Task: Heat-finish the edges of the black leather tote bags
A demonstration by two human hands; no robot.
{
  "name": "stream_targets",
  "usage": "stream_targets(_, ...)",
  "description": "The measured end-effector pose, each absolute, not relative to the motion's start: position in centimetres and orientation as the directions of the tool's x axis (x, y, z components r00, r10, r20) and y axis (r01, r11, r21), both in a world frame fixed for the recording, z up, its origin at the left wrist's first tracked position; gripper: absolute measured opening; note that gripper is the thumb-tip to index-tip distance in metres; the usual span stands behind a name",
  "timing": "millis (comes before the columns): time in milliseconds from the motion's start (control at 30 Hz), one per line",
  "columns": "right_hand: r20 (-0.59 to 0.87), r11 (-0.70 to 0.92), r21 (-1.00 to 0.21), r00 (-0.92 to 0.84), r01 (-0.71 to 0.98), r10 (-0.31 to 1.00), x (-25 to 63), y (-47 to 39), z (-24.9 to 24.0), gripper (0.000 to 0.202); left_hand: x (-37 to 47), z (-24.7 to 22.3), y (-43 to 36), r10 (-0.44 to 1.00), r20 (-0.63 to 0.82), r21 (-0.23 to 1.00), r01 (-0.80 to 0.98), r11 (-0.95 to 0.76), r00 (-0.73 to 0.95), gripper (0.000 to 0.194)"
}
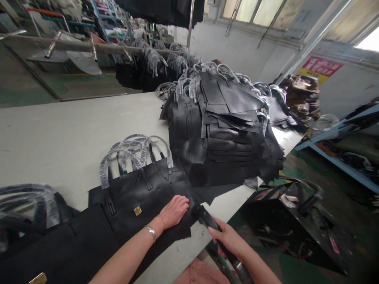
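My left hand (175, 211), with a silver bracelet at the wrist, rests on a black leather bag panel (124, 197). Its fingers are curled and pressed together at the panel's right side, closed on the leather. The panel lies flat, with a small gold clasp (137, 210) and plastic-wrapped handles (134, 152) pointing away from me. My right hand (225, 236) grips a black hand tool (207, 217) with a long body and thick hose-like rear. Its tip meets the panel's right edge, just beside my left fingers; whether it touches cannot be seen.
A tall pile of black bag panels (225, 146) covers the table's right side. More panels (56, 244) lie at the lower left on the pale table (59, 138). A black box (296, 225) with a thick hose stands right of the table. Metal rails (109, 48) cross behind.
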State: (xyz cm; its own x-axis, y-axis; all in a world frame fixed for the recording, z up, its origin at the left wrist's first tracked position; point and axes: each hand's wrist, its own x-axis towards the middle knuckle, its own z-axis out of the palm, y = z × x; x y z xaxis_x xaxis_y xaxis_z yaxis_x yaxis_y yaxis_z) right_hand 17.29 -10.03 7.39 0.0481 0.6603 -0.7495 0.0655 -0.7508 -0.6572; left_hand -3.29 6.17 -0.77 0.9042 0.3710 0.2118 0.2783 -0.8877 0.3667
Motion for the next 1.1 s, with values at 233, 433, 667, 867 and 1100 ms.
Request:
stream_targets(233,-0.728,-0.732,-0.674,0.073,0.100,0.681,16.8,-9.0,7.3,0.053,-3.4,-0.5,6.4,0.344,0.185,0.377,0.257,-0.890,0.921,0.022)
stream_targets(433,-0.647,-0.698,-0.706,0.295,0.114,0.703,18.2,-8.0,7.2,0.063,-2.6,-0.2,5.6,0.465,0.100,0.474,0.368,-0.800,0.880,0.018)
stream_targets(667,-0.663,-0.707,-0.703,0.288,0.078,0.691,19.9,-11.6,7.7,0.071,1.3,-1.0,6.3,0.521,0.032,0.492,0.440,-0.751,0.853,0.009)
stream_targets(867,-0.658,-0.713,-0.697,0.326,0.077,0.679,19.5,-12.6,7.0,0.077,2.4,-1.2,8.1,0.452,-0.030,0.474,0.410,-0.779,0.892,0.010)
stream_targets(1100,-0.674,-0.726,-0.686,0.332,0.049,0.660,19.1,-12.8,6.7,0.073,3.8,-0.3,9.0,0.324,-0.110,0.454,0.337,-0.825,0.940,0.018)
